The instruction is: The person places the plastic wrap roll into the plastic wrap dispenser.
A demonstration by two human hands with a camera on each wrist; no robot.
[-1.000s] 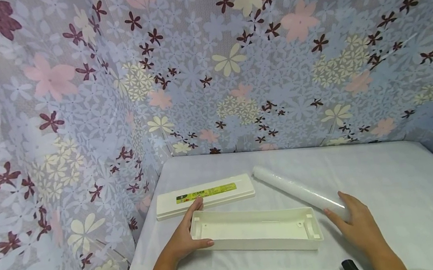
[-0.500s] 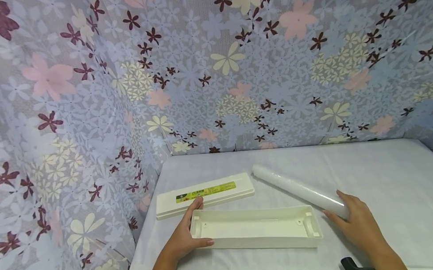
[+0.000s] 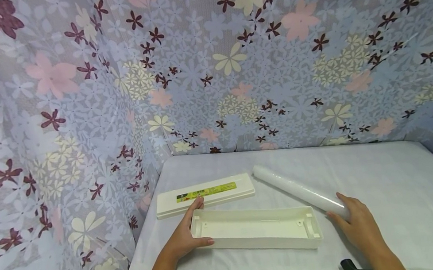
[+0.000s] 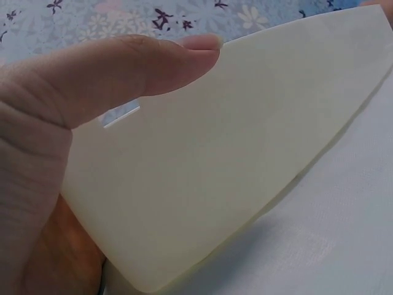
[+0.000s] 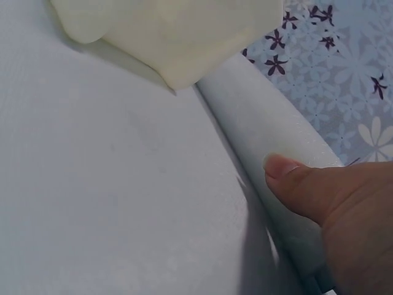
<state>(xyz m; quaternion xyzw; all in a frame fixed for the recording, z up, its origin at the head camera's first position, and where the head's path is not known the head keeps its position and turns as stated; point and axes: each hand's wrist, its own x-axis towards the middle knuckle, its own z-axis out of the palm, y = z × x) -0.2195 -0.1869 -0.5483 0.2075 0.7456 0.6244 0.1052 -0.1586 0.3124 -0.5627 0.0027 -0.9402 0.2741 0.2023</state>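
My left hand (image 3: 184,239) grips the left end of a long cream plastic box (image 3: 261,243), thumb over the front wall and fingers behind. The box is open-topped, and its hollow inside shows in the head view. In the left wrist view the thumb (image 4: 153,64) lies across the rim of the box's wall (image 4: 215,166). At right, my right hand (image 3: 359,223) holds the near end of a white roll of plastic wrap (image 3: 295,188) that slants away to the back left. The right wrist view has the thumb (image 5: 307,184) on the roll's side (image 5: 264,117); the other fingers are hidden there.
Behind the box lies a long cream lid (image 3: 168,208) with a yellow-green label (image 3: 215,191). All of it rests on a white-covered table (image 3: 416,201). A flowered curtain (image 3: 192,66) hangs along the back and left sides.
The right thumb has shifted slightly to the right at the roll's near end. Box, lid, roll and left hand stay where they were.
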